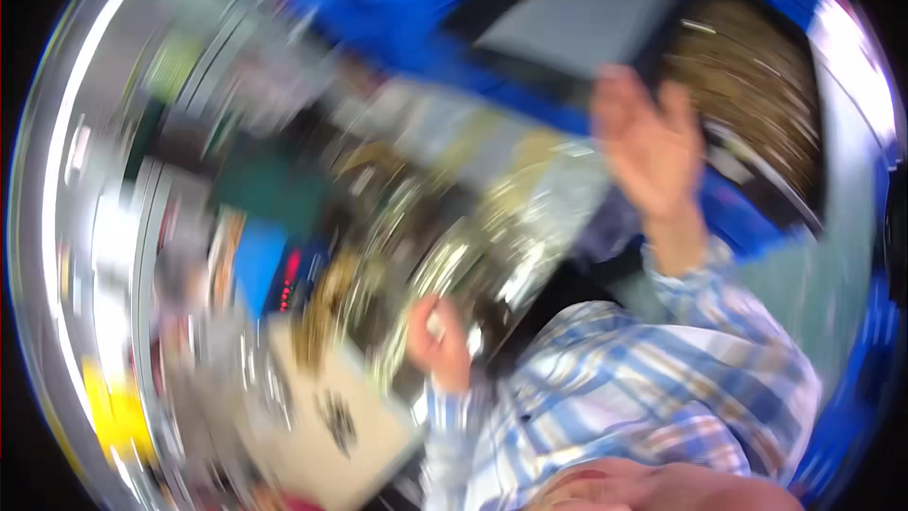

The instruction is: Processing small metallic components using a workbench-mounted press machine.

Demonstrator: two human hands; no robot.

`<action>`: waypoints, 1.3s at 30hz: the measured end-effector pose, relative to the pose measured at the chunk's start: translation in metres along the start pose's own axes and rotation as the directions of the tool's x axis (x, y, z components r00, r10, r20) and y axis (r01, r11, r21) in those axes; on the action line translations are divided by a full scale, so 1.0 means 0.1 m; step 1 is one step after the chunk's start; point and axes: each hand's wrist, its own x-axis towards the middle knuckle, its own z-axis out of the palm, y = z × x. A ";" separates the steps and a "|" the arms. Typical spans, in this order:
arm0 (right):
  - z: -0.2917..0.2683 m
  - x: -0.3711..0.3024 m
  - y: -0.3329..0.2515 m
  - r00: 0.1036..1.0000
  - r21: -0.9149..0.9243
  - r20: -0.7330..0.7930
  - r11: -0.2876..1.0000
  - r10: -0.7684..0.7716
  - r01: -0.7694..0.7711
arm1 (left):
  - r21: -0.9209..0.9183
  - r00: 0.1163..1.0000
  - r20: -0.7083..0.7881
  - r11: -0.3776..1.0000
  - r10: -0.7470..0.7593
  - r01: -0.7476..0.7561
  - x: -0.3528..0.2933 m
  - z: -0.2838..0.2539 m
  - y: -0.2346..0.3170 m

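My left hand [439, 343] is pinching a small white object [436, 325], grip curled together round it. My right hand [651, 144] is reaching, fingers apart, touching the dark flat grey-topped panel [579, 21] just above.

The whole view is heavily motion-blurred. A blue surface [378, 0] spans the top of the frame. A brown patch [757, 85] fills the upper right. A yellow blur [113, 407] sits at lower left, with a pale card [331, 426] right of it.
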 end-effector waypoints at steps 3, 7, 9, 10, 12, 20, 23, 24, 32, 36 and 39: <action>-0.26 -0.23 0.14 0.968 0.020 -0.127 0.976 0.216 -0.215 | 0.132 0.958 -0.109 0.959 0.265 -0.251 0.11 -0.17 0.00; -0.56 -0.37 0.67 0.804 -0.102 -0.374 0.841 0.462 -0.531 | 0.263 0.931 -0.341 0.964 0.131 -0.040 -0.08 -0.91 -0.28; -0.65 -0.38 0.86 0.719 -0.117 -0.482 0.777 0.501 -0.619 | 0.397 0.877 -0.473 0.909 0.085 0.126 -0.26 -1.37 -0.53; -0.71 -0.41 0.98 0.671 -0.106 -0.500 0.730 0.548 -0.675 | 0.482 0.843 -0.531 0.850 0.090 0.212 -0.35 -1.66 -0.77; -0.71 -0.45 1.13 0.623 -0.111 -0.493 0.667 0.607 -0.737 | 0.734 0.866 -0.485 0.597 0.124 0.325 -0.45 -2.21 -0.98; -0.75 -0.44 1.46 0.568 -0.196 -0.563 0.570 0.601 -0.798 | 0.839 0.869 -0.385 0.274 -0.311 0.470 -0.50 -2.99 -1.50; -0.78 -0.39 1.53 0.556 -0.189 -0.552 0.556 0.621 -0.809 | 0.829 0.912 -0.284 0.402 -0.295 0.388 -0.51 -2.97 -1.58; -0.78 -0.38 1.55 0.558 -0.185 -0.542 0.558 0.629 -0.809 | 0.821 0.940 -0.237 0.467 -0.246 0.330 -0.49 -2.93 -1.59; -0.82 -0.36 1.52 0.555 -0.168 -0.550 0.568 0.624 -0.805 | 0.719 0.994 -0.082 0.687 -0.066 0.105 -0.27 -1.90 -1.26; -0.84 -0.37 1.41 0.566 -0.153 -0.548 0.591 0.616 -0.792 | 0.733 0.999 -0.041 0.680 0.024 0.014 -0.15 -1.28 -1.15; -0.82 -0.37 1.33 0.579 -0.146 -0.556 0.616 0.596 -0.774 | 0.690 0.999 -0.042 0.723 0.000 0.029 -0.07 -0.93 -1.09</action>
